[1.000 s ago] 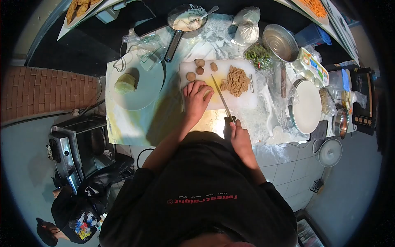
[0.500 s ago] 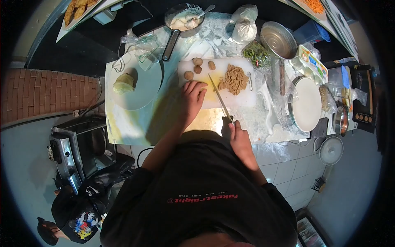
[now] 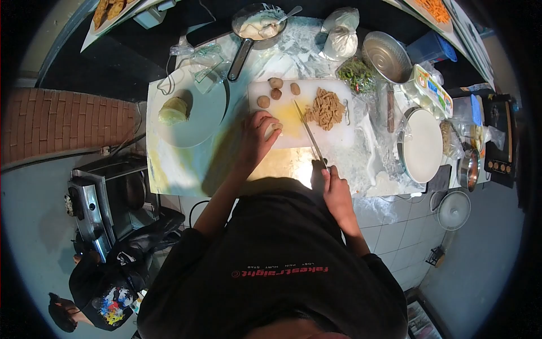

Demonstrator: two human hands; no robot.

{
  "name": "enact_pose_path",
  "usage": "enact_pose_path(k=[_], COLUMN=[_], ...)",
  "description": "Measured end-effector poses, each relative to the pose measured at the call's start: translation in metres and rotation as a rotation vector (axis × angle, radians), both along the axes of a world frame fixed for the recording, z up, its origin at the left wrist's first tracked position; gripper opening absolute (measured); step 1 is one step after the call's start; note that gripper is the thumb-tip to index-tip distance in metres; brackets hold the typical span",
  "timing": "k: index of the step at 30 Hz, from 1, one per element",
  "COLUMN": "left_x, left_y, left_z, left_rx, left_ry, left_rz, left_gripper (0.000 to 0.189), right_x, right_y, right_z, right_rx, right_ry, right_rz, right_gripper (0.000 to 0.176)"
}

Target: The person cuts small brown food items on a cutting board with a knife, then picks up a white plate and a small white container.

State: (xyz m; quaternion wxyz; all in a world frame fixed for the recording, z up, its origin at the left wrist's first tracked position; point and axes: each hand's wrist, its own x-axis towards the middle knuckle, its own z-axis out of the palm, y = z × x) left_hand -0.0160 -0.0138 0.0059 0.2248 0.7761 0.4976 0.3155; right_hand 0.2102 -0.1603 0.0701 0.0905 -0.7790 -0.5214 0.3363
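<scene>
My right hand (image 3: 339, 195) is closed around the handle of a long kitchen knife (image 3: 309, 129), whose blade points away from me over the white cutting board (image 3: 339, 135). On the board's left edge, my left hand (image 3: 261, 138) curls its fingers round a pale piece of food (image 3: 273, 130), mostly hidden by them. Beyond that hand lie several brown meatball-like balls (image 3: 263, 101). A heap of brown cut strips (image 3: 326, 110) sits right of the blade. Yellow staining marks the middle of the board.
Left of the board is a large round plate (image 3: 197, 127) with a pale green cabbage piece (image 3: 173, 110). A pan (image 3: 258, 31) of white mixture stands behind. To the right are a bag of greens (image 3: 357, 76), a metal bowl (image 3: 387, 56) and a white plate (image 3: 422, 145). Another person (image 3: 107, 288) is at lower left.
My left hand has lifted slightly and turned, bringing the pale piece into sight between its fingers. The knife has shifted little relative to the board. The whole view has moved slightly.
</scene>
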Motion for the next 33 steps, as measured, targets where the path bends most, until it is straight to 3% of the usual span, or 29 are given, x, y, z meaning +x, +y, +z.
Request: enact_pose_path(k=[8, 15, 19, 23, 27, 33], left_x=[-0.005, -0.002, -0.008, -0.012, -0.014, -0.007], left_y=[-0.001, 0.008, 0.007, 0.007, 0.006, 0.005], left_z=[0.001, -0.004, -0.005, -0.005, -0.007, 0.017], left_rx=[0.0, 0.104, 0.006, -0.108, -0.18, -0.075], left_ry=[0.047, -0.018, -0.044, -0.148, -0.254, -0.244], left_rz=[-0.014, -0.028, -0.032, -0.046, -0.027, 0.023], left_gripper=[0.02, 0.023, 0.027, 0.034, 0.033, 0.028], right_x=[-0.008, -0.002, -0.003, -0.004, -0.01, -0.024], right_y=[-0.005, -0.001, -0.002, -0.007, 0.001, 0.007], right_z=[-0.011, -0.01, -0.012, -0.021, -0.008, -0.006], right_rx=[0.005, -0.064, -0.07, 0.078, -0.043, -0.002], right_ry=[0.089, 0.044, 0.075, 0.1, 0.105, 0.196], right_rz=[0.057, -0.014, -0.011, -0.015, 0.033, 0.113], right_gripper=[0.037, 0.039, 0.039, 0.038, 0.041, 0.042])
